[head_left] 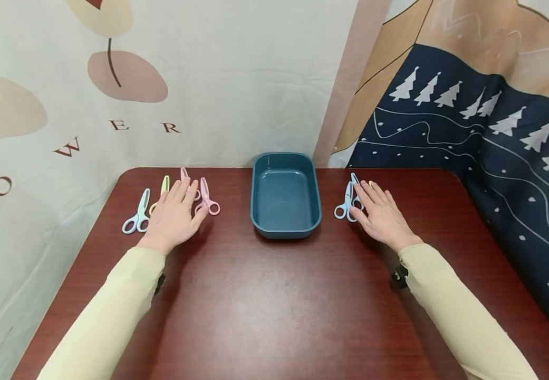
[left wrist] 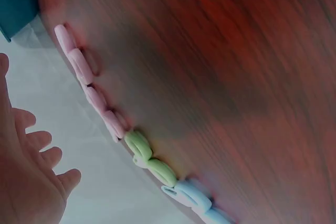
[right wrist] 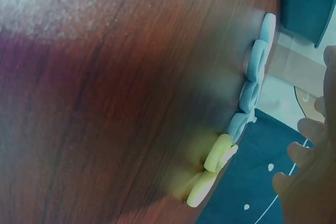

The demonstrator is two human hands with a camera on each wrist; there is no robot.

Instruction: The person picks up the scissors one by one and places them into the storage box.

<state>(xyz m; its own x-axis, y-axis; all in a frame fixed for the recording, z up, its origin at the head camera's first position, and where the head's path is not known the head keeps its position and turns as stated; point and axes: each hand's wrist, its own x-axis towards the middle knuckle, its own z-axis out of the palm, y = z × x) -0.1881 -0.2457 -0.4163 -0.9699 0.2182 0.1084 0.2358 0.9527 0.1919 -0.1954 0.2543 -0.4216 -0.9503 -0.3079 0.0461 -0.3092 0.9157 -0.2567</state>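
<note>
My left hand [head_left: 172,214] hovers with straight fingers over a row of small scissors at the table's left. Beside it lie light blue scissors [head_left: 137,216] and pink-purple scissors [head_left: 206,199]; green scissors [head_left: 165,183] and pink scissors [head_left: 184,173] are partly hidden under the hand. In the left wrist view, the fingers [left wrist: 39,140] are apart from the handles. My right hand [head_left: 383,216], also straight-fingered, is above two pairs of blue scissors [head_left: 348,196] and mostly hidden yellow scissors. The yellow scissors' handles [right wrist: 218,153] show in the right wrist view. Neither hand holds anything.
A dark teal rectangular bin [head_left: 286,232] stands between the two groups of scissors, near the back edge of the reddish-brown table [head_left: 274,295]. Behind it hangs a pale printed cloth [head_left: 236,95], with a navy tree-patterned cloth [head_left: 426,126] at right.
</note>
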